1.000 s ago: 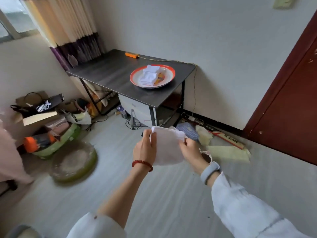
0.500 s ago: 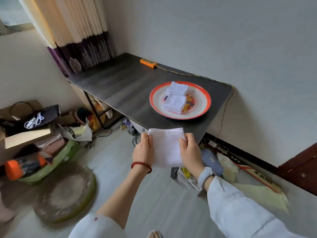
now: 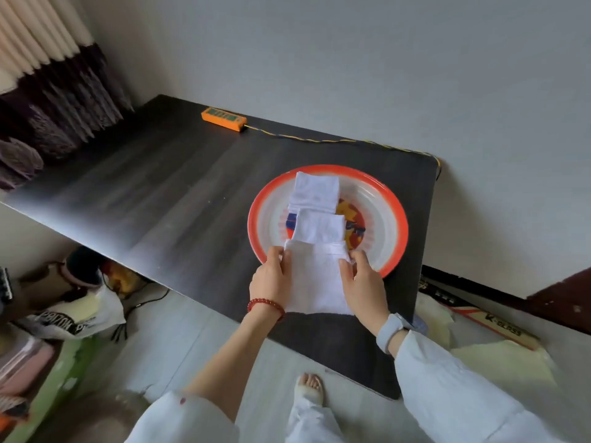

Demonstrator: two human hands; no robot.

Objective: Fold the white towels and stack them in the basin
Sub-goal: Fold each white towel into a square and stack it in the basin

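1. A folded white towel (image 3: 315, 279) is held by both hands over the near rim of the basin (image 3: 388, 199); its far edge reaches over the rim and its near part hangs above the counter (image 3: 166, 199).
2. The left hand (image 3: 271, 279) grips the towel's left edge, fingers (image 3: 283, 257) curled onto the cloth. A red bead bracelet (image 3: 265, 304) sits on that wrist.
3. The right hand (image 3: 363, 282) grips the right edge, fingers (image 3: 347, 270) pinching the cloth. A pale watch (image 3: 390, 330) sits on that wrist.
4. The basin, white with an orange-red rim and a coloured pattern at its centre, stands on the right part of the dark counter.
5. Two folded towels lie inside the basin: the far towel (image 3: 315, 190) near the far rim, the middle towel (image 3: 319, 227) just beside it and overlapping its near edge. The held towel's far edge covers the near edge of the middle towel.
6. An orange power strip (image 3: 224, 118) lies at the counter's far edge by the wall, its cord (image 3: 335, 141) running right along that edge.
7. A curtain (image 3: 41, 75) hangs at the left.
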